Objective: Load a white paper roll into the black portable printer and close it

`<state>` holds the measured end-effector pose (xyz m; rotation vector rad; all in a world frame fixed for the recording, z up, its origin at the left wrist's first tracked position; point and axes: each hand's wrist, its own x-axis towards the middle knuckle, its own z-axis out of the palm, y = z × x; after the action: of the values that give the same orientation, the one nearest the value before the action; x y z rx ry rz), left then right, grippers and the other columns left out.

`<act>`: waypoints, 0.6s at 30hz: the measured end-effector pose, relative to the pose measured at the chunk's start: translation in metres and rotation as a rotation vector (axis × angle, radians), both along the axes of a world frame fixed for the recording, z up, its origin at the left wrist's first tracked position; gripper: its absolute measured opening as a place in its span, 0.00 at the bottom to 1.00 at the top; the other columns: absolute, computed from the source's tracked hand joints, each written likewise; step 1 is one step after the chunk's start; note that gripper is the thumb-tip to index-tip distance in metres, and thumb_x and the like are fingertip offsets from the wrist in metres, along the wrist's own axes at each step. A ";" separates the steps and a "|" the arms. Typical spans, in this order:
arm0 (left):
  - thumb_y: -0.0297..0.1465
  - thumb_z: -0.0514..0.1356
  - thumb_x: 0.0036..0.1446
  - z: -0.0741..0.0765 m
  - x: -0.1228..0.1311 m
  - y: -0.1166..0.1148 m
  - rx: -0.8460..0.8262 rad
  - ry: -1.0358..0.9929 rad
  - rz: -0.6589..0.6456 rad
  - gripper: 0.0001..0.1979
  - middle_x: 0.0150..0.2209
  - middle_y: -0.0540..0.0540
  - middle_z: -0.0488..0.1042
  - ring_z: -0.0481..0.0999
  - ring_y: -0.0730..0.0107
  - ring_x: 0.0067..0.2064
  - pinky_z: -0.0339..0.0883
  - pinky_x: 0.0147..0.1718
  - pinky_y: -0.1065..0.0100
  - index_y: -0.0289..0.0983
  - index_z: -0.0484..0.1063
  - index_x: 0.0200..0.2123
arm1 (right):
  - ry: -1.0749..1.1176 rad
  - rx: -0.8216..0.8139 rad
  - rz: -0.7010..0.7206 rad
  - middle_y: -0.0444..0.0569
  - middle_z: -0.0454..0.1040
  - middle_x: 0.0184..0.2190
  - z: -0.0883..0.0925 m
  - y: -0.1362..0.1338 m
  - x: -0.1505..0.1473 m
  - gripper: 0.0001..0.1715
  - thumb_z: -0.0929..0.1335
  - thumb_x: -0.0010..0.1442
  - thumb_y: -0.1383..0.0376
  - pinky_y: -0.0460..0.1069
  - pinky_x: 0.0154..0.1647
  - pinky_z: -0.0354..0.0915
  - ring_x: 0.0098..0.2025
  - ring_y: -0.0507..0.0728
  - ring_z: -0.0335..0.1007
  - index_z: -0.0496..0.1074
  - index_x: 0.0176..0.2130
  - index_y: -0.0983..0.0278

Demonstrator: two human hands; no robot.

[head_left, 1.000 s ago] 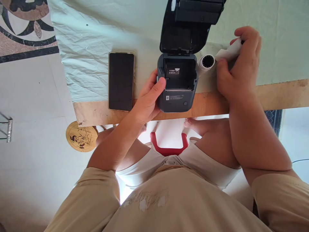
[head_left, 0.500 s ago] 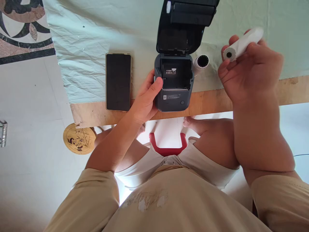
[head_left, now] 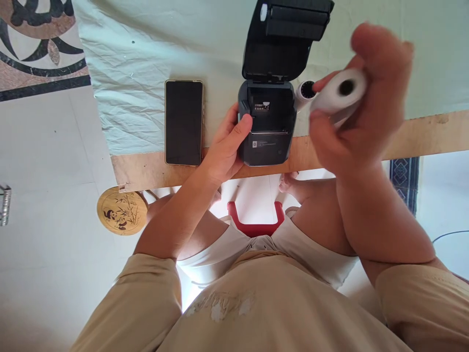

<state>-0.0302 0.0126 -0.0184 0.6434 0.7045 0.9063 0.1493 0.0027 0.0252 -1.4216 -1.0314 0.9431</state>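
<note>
Roll (head_left: 324, 100), white and dark-cored, sits in the curled right grip (head_left: 373, 107), over the surface (head_left: 128, 73); a slack hold could drop it. The left grip (head_left: 229, 146) clasps the side of a printer (head_left: 271, 152), lid (head_left: 278, 56) open, near the wooden front edge (head_left: 146, 168), where a hard push might tip it off. Between printer and roll, a dark-ended cylinder (head_left: 306, 90) is in the way and could get knocked. A phone (head_left: 183, 122) lies left of the left grip.
</note>
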 end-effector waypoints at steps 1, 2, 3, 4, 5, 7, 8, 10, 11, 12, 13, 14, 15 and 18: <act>0.41 0.57 0.59 -0.001 0.000 0.000 0.014 -0.025 -0.014 0.11 0.41 0.51 0.76 0.76 0.67 0.44 0.72 0.35 0.67 0.48 0.68 0.45 | -0.246 0.245 0.155 0.36 0.65 0.55 -0.005 0.000 -0.002 0.39 0.69 0.44 0.78 0.52 0.47 0.71 0.48 0.56 0.69 0.69 0.50 0.45; 0.41 0.58 0.58 -0.001 -0.001 0.000 0.026 -0.048 -0.029 0.10 0.42 0.52 0.77 0.76 0.68 0.42 0.72 0.35 0.68 0.49 0.69 0.43 | -0.403 0.391 0.235 0.39 0.68 0.51 -0.009 0.000 -0.003 0.41 0.69 0.45 0.77 0.55 0.47 0.71 0.47 0.57 0.70 0.65 0.54 0.45; 0.41 0.58 0.58 -0.002 -0.001 0.000 0.023 -0.043 -0.027 0.10 0.43 0.52 0.76 0.76 0.68 0.43 0.73 0.36 0.67 0.50 0.68 0.44 | -0.524 0.482 0.286 0.42 0.70 0.49 -0.014 0.001 -0.005 0.40 0.68 0.46 0.75 0.55 0.45 0.71 0.46 0.58 0.70 0.63 0.55 0.47; 0.40 0.58 0.58 -0.002 -0.001 0.000 0.023 -0.036 -0.031 0.10 0.44 0.53 0.76 0.77 0.67 0.45 0.73 0.37 0.67 0.50 0.67 0.44 | -0.626 0.535 0.314 0.43 0.72 0.47 -0.017 0.002 -0.007 0.39 0.68 0.48 0.74 0.56 0.44 0.70 0.45 0.59 0.71 0.62 0.55 0.48; 0.41 0.58 0.58 -0.002 0.000 0.000 0.024 -0.026 -0.017 0.12 0.45 0.53 0.76 0.77 0.65 0.47 0.74 0.38 0.66 0.49 0.67 0.45 | -0.700 0.543 0.315 0.44 0.73 0.46 -0.019 0.003 -0.008 0.36 0.67 0.49 0.73 0.55 0.44 0.70 0.45 0.59 0.71 0.62 0.54 0.49; 0.41 0.58 0.58 -0.001 0.000 -0.001 0.024 0.000 -0.002 0.15 0.45 0.52 0.76 0.76 0.64 0.50 0.74 0.41 0.65 0.47 0.65 0.48 | -0.808 0.518 0.294 0.44 0.73 0.45 -0.020 0.005 -0.012 0.30 0.66 0.50 0.72 0.55 0.42 0.69 0.44 0.58 0.72 0.62 0.50 0.50; 0.41 0.58 0.58 -0.001 0.000 -0.001 0.023 0.019 0.002 0.16 0.45 0.51 0.75 0.76 0.64 0.50 0.74 0.41 0.65 0.46 0.65 0.49 | -0.841 0.506 0.291 0.44 0.73 0.44 -0.019 0.006 -0.013 0.28 0.66 0.50 0.72 0.55 0.42 0.68 0.44 0.58 0.72 0.62 0.49 0.50; 0.41 0.57 0.58 0.000 0.000 -0.001 0.019 0.061 -0.006 0.17 0.46 0.50 0.75 0.76 0.65 0.50 0.74 0.40 0.68 0.46 0.65 0.50 | -0.862 0.495 0.285 0.43 0.74 0.42 -0.017 0.007 -0.015 0.27 0.65 0.50 0.72 0.55 0.40 0.67 0.42 0.58 0.73 0.61 0.47 0.50; 0.41 0.57 0.58 0.001 0.000 -0.001 0.019 0.070 -0.011 0.16 0.46 0.50 0.75 0.76 0.65 0.50 0.74 0.39 0.69 0.45 0.65 0.50 | -0.861 0.492 0.281 0.43 0.74 0.41 -0.017 0.007 -0.016 0.26 0.65 0.50 0.73 0.55 0.40 0.67 0.42 0.58 0.73 0.61 0.46 0.51; 0.41 0.57 0.58 0.001 0.000 -0.001 0.019 0.069 -0.014 0.16 0.47 0.50 0.75 0.76 0.66 0.50 0.74 0.38 0.70 0.45 0.65 0.49 | -0.859 0.488 0.278 0.43 0.74 0.40 -0.017 0.007 -0.016 0.25 0.65 0.50 0.73 0.55 0.39 0.67 0.41 0.58 0.73 0.61 0.45 0.51; 0.41 0.57 0.58 0.002 -0.001 -0.002 0.018 0.061 -0.016 0.16 0.48 0.49 0.74 0.76 0.66 0.50 0.73 0.38 0.70 0.45 0.66 0.49 | -0.857 0.483 0.274 0.43 0.75 0.40 -0.017 0.008 -0.016 0.24 0.65 0.49 0.73 0.55 0.39 0.67 0.41 0.59 0.73 0.61 0.44 0.52; 0.40 0.58 0.58 0.002 -0.001 -0.002 0.018 0.050 -0.015 0.15 0.48 0.50 0.74 0.76 0.65 0.50 0.73 0.38 0.70 0.45 0.66 0.48 | -0.857 0.479 0.276 0.43 0.75 0.40 -0.018 0.008 -0.016 0.24 0.65 0.48 0.74 0.56 0.39 0.67 0.41 0.59 0.74 0.62 0.43 0.52; 0.39 0.58 0.58 0.002 -0.001 -0.002 0.019 0.042 -0.010 0.15 0.48 0.50 0.74 0.76 0.65 0.51 0.73 0.39 0.69 0.45 0.67 0.48 | -0.856 0.477 0.278 0.42 0.75 0.40 -0.019 0.008 -0.016 0.23 0.65 0.48 0.74 0.56 0.38 0.67 0.41 0.59 0.74 0.62 0.41 0.52; 0.38 0.58 0.58 0.002 -0.001 -0.003 0.021 0.028 -0.003 0.13 0.45 0.51 0.75 0.76 0.64 0.51 0.72 0.41 0.67 0.44 0.67 0.47 | -0.849 0.474 0.286 0.41 0.77 0.41 -0.024 0.010 -0.015 0.21 0.65 0.46 0.75 0.57 0.40 0.68 0.43 0.59 0.75 0.64 0.38 0.54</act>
<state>-0.0317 0.0099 -0.0166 0.6769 0.7193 0.9046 0.1343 0.0126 0.0013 -1.2833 -1.9739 0.2034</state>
